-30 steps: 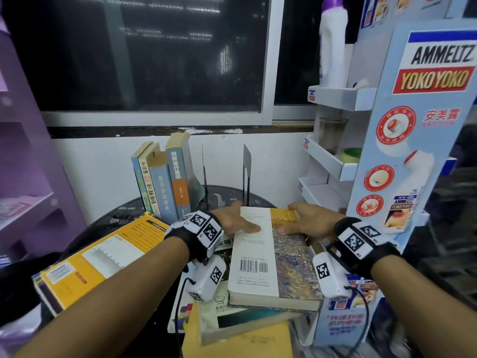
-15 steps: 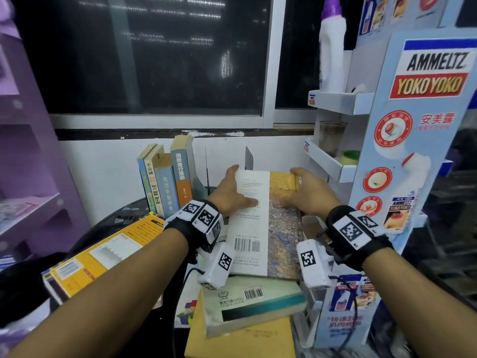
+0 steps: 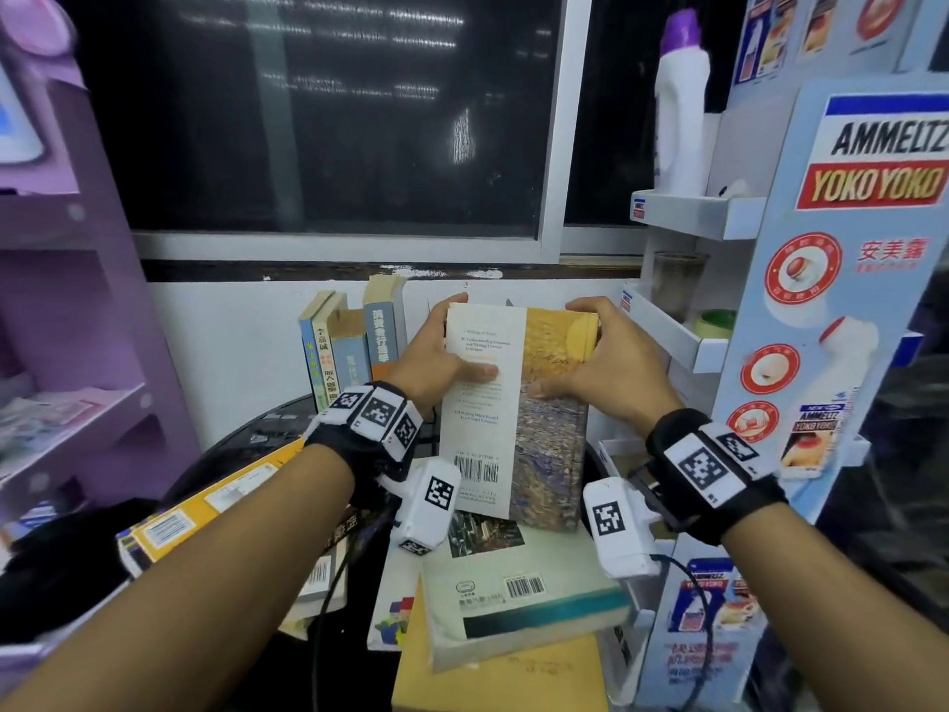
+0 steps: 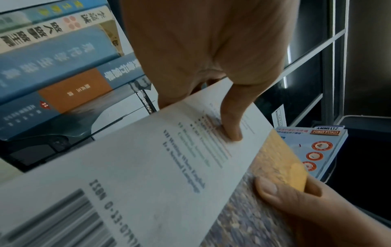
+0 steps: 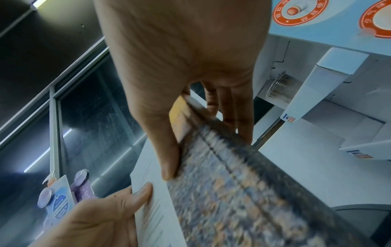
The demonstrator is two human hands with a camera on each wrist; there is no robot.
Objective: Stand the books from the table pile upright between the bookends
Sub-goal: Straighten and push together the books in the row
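Observation:
A thick book [image 3: 518, 403] with a white and painted back cover is tilted up on end above the table pile. My left hand [image 3: 441, 352] grips its left edge, thumb on the cover [image 4: 230, 128], fingers behind. My right hand [image 3: 601, 362] grips its right edge by the spine [image 5: 211, 133], thumb on the cover. Several books [image 3: 354, 346] stand upright at the back left, leaning against a thin black bookend [image 4: 146, 100]. The second bookend is hidden behind the held book. The pile below has a pale green book [image 3: 518, 593] on a yellow one [image 3: 503, 680].
A yellow book [image 3: 205, 506] lies at the table's left. A blue and white cardboard display stand [image 3: 842, 310] with shelves crowds the right side. A purple shelf unit [image 3: 72, 321] stands at the left. The wall and dark window [image 3: 318, 120] are close behind.
Both hands lifted the book off the pile and tipped it from flat to nearly upright, carrying it back toward the bookends. The pale green book underneath is now uncovered.

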